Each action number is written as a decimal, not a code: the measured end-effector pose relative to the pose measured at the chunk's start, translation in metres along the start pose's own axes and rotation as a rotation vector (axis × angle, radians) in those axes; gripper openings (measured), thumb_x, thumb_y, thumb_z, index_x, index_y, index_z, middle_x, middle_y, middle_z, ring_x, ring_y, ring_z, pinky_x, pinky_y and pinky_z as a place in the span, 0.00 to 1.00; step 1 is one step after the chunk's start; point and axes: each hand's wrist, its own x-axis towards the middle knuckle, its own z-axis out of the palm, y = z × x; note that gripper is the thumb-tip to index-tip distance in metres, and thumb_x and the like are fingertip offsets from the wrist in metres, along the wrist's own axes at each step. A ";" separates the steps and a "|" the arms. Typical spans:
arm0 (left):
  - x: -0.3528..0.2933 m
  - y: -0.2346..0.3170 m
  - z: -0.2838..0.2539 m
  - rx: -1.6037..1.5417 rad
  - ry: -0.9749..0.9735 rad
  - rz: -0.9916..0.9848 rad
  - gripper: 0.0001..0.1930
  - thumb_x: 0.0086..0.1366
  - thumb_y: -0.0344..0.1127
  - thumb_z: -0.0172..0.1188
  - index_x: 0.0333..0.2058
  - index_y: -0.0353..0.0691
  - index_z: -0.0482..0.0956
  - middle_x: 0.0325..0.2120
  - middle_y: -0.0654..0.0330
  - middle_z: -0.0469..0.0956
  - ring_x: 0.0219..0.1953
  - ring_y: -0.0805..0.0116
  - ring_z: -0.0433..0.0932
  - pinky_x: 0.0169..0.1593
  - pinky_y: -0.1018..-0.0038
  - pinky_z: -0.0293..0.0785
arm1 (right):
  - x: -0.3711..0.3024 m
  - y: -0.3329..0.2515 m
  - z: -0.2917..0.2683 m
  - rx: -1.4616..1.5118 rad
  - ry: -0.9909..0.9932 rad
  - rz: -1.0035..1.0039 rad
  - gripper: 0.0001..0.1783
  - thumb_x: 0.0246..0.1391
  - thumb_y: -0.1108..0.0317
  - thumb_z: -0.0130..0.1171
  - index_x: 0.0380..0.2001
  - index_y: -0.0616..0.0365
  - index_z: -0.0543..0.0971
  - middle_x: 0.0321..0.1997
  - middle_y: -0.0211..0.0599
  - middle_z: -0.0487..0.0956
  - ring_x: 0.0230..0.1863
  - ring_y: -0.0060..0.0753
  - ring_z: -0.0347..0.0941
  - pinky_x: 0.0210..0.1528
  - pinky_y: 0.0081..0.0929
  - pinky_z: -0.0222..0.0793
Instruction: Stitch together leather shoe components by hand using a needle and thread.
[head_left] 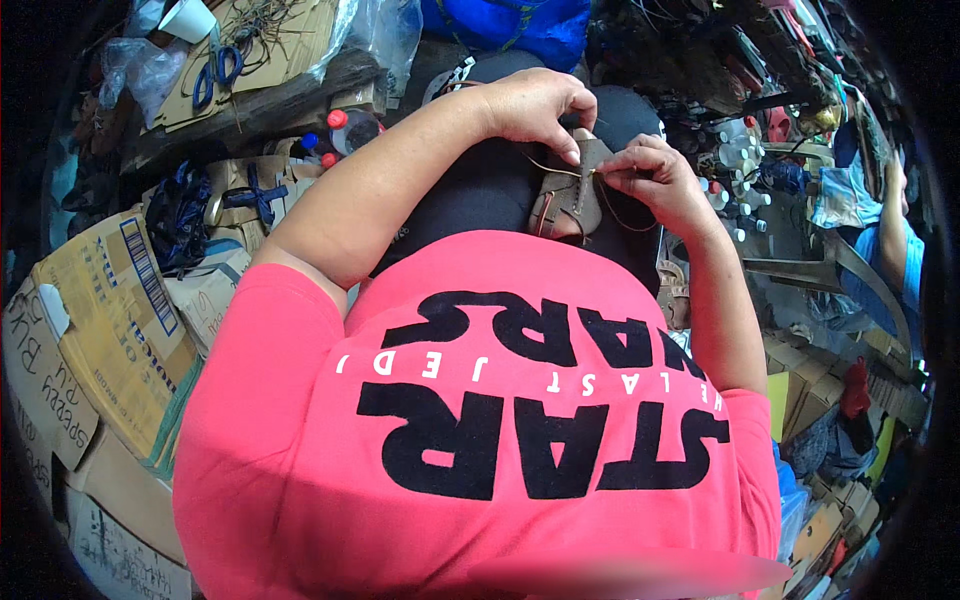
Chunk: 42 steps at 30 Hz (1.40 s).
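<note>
A brown leather shoe [574, 207] rests on my dark-trousered lap, with lacing through its upper. The curled fingers and thumb of my left hand [540, 108] close over the shoe's far end. On its right side, the thumb and forefinger of my right hand [652, 180] pinch a thin lace [546, 168], whose pale length crosses the upper beside my left thumb. A darker lace end [628, 224] hangs in a loop below my right hand. Part of the shoe's far end is hidden behind my left fingers.
Blue-handled scissors [217, 75] lie on cardboard at the far left, near a white cup [188, 20]. Red-capped bottles [352, 130] stand beside my left forearm. Cardboard boxes [110, 300] are piled at left. Several small bottles [738, 155] stand at right, near another person's arm [893, 215].
</note>
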 end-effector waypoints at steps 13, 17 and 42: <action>-0.012 0.003 0.010 0.124 0.237 0.072 0.17 0.45 0.36 0.71 0.35 0.40 0.78 0.37 0.55 0.76 0.40 0.55 0.76 0.43 0.64 0.72 | -0.006 -0.013 0.027 -0.367 0.246 -0.131 0.09 0.41 0.70 0.71 0.30 0.53 0.83 0.23 0.30 0.71 0.27 0.30 0.68 0.37 0.26 0.61; -0.043 0.021 0.015 0.121 0.349 0.018 0.17 0.53 0.23 0.61 0.43 0.42 0.78 0.40 0.54 0.72 0.41 0.55 0.75 0.45 0.66 0.71 | -0.025 -0.012 0.030 -0.490 0.299 -0.251 0.12 0.46 0.66 0.66 0.37 0.43 0.84 0.25 0.28 0.69 0.33 0.34 0.67 0.42 0.32 0.58; -0.070 0.033 0.022 0.263 0.508 0.161 0.10 0.51 0.26 0.65 0.32 0.47 0.85 0.22 0.60 0.68 0.31 0.60 0.70 0.37 0.67 0.68 | 0.003 0.009 0.004 -0.254 -0.010 -0.045 0.14 0.49 0.72 0.62 0.36 0.36 0.86 0.27 0.23 0.71 0.37 0.29 0.66 0.46 0.28 0.56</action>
